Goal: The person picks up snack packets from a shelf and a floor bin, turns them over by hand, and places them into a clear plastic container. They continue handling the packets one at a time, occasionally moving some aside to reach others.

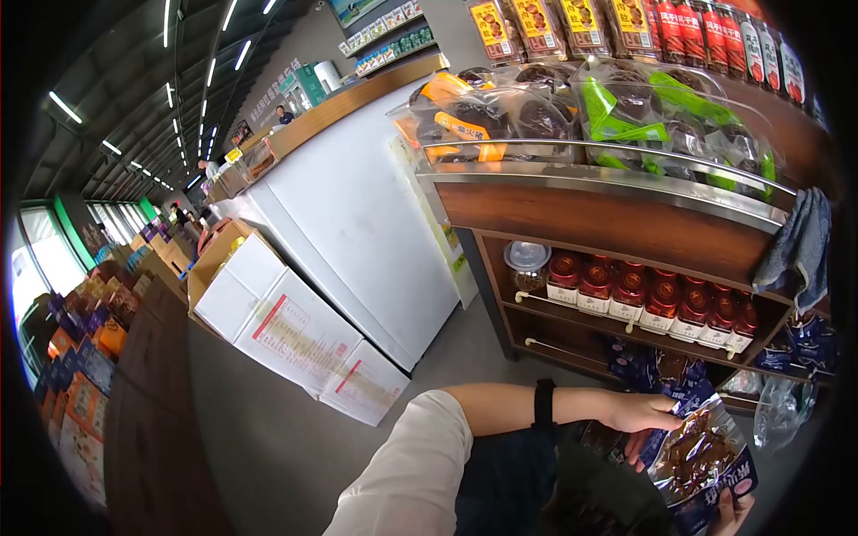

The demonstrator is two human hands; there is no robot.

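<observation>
My left hand, with a black band at the wrist, grips the upper left edge of a blue food packet. The packet has a shiny clear window with dark brown pieces inside, perhaps meat, and white lettering on its blue border. At its lower right corner my right hand holds the same packet, with fingers partly cut off by the frame's edge. Just behind my left hand, similar blue packets lie on the low shelf.
A wooden shelf unit holds red-lidded jars and, above, bagged goods behind a metal rail. A grey cloth hangs at its right end. White cartons stand beside a white counter. Far-off people are near the counter.
</observation>
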